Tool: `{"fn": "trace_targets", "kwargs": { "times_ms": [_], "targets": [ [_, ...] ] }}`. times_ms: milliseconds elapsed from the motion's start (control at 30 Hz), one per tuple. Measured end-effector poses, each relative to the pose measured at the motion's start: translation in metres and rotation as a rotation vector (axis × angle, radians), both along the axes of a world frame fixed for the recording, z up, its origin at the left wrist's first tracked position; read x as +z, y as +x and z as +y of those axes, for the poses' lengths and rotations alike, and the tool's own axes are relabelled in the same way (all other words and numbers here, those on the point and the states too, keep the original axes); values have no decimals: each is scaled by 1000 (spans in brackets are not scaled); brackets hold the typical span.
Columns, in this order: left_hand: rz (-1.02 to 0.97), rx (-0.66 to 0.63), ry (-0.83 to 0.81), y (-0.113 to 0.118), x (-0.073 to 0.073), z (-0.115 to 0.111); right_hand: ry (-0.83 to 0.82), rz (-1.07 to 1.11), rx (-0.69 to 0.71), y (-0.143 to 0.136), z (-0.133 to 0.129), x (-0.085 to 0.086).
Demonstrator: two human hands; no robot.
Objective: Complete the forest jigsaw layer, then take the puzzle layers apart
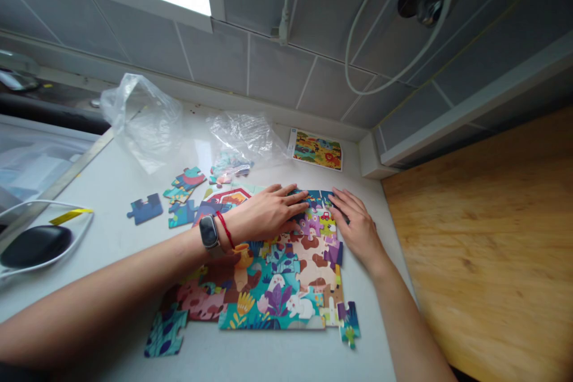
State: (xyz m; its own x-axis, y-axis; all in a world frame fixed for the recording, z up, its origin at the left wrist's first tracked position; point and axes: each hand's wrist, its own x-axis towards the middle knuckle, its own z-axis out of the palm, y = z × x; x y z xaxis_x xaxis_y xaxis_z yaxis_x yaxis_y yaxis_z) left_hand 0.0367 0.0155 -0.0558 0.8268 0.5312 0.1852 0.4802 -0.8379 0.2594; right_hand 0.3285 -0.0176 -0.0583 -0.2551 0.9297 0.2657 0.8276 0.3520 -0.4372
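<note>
A partly joined jigsaw puzzle (277, 292) with animals and plants lies on the white tabletop, its outline uneven. My left hand (271, 212) reaches across it, palm down, fingers stretched out and lying on the dark blue pieces (320, 196) along its far edge. At the far right corner, my right hand (358, 224) rests with thumb and fingers apart, fingertips touching the puzzle's edge; whatever is under its palm is hidden. A loose puzzle piece (349, 323) lies by the near right corner, and a teal one (165, 333) at the near left.
Further loose pieces (184, 185) and a dark blue piece (145, 209) lie left of the puzzle. Behind are clear plastic bags (145, 122) and a picture card (317, 150). A black oval object (36, 246) with a white cable sits left. A wooden surface (487, 239) adjoins the right side.
</note>
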Motion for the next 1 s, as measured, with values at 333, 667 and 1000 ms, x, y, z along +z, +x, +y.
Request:
{"fn": "trace_targets", "kwargs": {
  "times_ms": [333, 667, 1000],
  "targets": [
    [-26, -17, -53, -1, 6, 2, -28, 81, -4, -8, 0, 2],
    [-120, -53, -112, -10, 9, 10, -25, 63, 5, -7, -1, 5],
    [-158, -40, -128, -7, 5, 17, -52, 51, 28, -6, -2, 2]
  ]
}}
